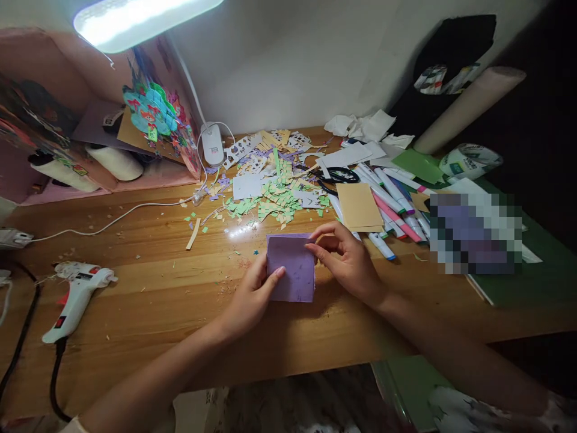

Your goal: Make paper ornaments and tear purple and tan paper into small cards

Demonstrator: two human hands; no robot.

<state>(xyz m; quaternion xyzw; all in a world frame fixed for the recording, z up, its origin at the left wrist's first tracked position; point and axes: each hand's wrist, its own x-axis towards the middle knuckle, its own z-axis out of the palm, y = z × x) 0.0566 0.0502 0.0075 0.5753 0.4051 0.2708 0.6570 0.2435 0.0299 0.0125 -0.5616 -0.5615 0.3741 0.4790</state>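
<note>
A purple square of layered paper (293, 279) is held above the wooden desk in front of me; I cannot tell whether it is a pad or folded sheets. My left hand (252, 294) grips its left side, thumb lying on the front face and the other fingers behind. At the upper right corner, my right hand (345, 258) pinches the paper's edge between thumb and fingers. Small dark marks dot the lower part of the square. Just beyond it lies a heap of green, tan and purple paper scraps (279, 195).
Tan paper squares (359, 207) lie over several markers (392, 201), with black-handled scissors (338, 175) behind. A white glue gun (79, 297) rests at the left, its black cord running off the front edge. A lamp (144, 21) hangs above; a pink shelf (166, 174) stands back left.
</note>
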